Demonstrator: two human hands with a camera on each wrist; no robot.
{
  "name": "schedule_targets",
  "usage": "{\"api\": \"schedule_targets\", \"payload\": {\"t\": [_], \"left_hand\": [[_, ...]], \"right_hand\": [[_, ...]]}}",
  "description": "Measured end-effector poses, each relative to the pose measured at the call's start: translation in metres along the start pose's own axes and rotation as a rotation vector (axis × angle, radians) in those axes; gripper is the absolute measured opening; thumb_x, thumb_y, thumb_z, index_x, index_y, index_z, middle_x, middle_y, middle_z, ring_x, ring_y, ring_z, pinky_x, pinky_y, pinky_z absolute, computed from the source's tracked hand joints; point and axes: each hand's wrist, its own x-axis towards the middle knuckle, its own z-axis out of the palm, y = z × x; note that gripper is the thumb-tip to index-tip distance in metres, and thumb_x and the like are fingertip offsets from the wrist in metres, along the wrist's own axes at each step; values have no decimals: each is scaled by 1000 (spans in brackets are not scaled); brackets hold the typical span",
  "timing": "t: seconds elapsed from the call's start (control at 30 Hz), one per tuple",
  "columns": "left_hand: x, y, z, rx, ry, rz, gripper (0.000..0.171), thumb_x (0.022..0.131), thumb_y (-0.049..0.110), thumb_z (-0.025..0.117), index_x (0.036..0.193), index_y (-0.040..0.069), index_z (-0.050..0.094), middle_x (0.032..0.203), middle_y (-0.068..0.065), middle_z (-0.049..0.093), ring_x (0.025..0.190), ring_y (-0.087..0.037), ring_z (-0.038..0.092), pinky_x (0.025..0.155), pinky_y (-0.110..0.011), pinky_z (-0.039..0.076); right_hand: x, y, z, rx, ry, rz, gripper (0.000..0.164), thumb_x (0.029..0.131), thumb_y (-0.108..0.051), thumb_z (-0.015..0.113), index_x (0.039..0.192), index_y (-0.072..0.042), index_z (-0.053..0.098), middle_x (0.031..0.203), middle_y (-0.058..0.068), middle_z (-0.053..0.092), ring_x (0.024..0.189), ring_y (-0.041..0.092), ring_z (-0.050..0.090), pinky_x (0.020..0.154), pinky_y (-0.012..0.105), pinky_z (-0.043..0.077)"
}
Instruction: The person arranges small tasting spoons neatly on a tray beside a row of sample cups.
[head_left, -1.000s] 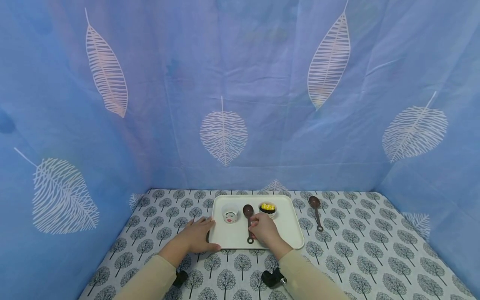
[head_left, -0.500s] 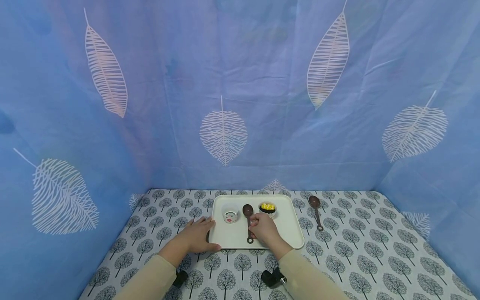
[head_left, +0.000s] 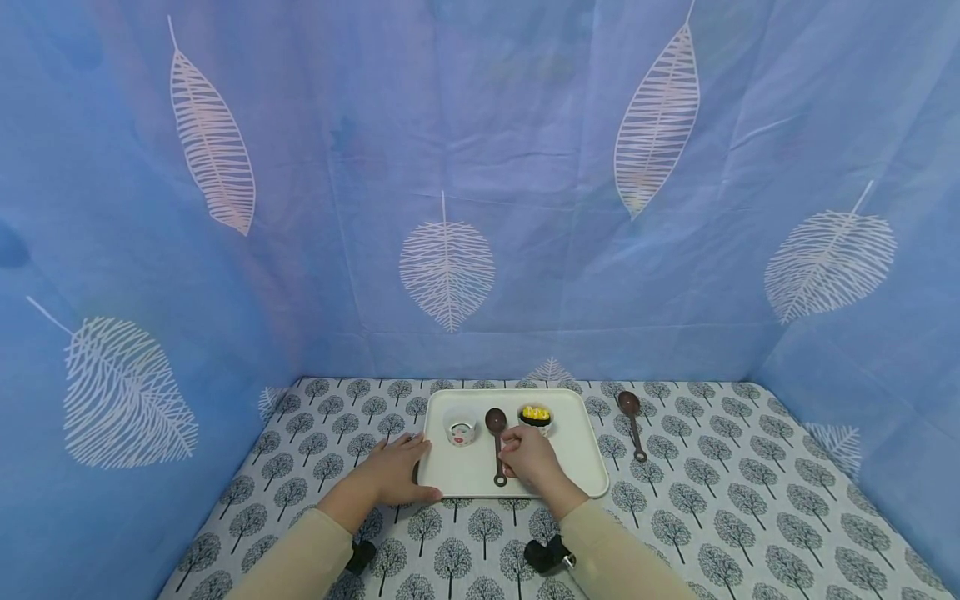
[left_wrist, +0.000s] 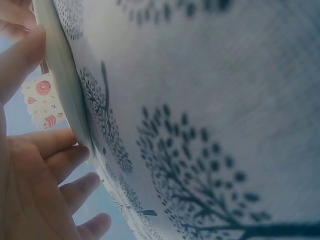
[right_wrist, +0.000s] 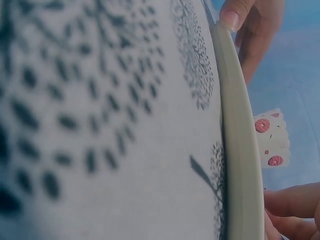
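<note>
A cream tray (head_left: 465,479) lies on the patterned cloth. My left hand (head_left: 393,471) is at its front left corner, fingers fairly straight against the side and thumb at the front edge. In the left wrist view that hand's thumb (left_wrist: 27,55) rests on the rim. A brown spoon (head_left: 496,422) lies on the tray, bowl pointing away. Over the tray, my right hand (head_left: 534,460) has bent fingers right beside the spoon's handle; I cannot tell whether they pinch it. The right wrist view shows these fingers (right_wrist: 295,202) just above the rim, without the spoon.
Two printed paper cups stand on the tray: the left cup (head_left: 461,433) and the right cup (head_left: 536,427), which has a dark filling with yellow pieces on top. A second brown spoon (head_left: 632,417) lies on the cloth to the tray's right. Blue curtains (head_left: 517,292) enclose the table.
My right hand has shifted very slightly to the right beside the spoon handle. The left hand, tray, cups and both spoons look the same.
</note>
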Motion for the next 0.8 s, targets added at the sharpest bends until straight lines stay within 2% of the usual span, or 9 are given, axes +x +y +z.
{"api": "schedule_targets", "payload": {"t": [0.5,0.8], "left_hand": [[0,1,-1,-6,-1,-2,98,80,64,74,150,2,46,156,-18,39,146,-40,31,116,-66,22],[0,0,-1,3,5,22,98,80,64,73,149,0,46,155,-20,41,145,-42,32,115,-66,23]], "right_hand": [[-6,-1,-13,77,11,25,28,91,5,66,118,9,64,87,10,64,60,14,61,56,29,58],[-7,-1,-22,87,4,27,24,93,3,66,117,8,65,88,10,65,59,14,62,57,29,58]]}}
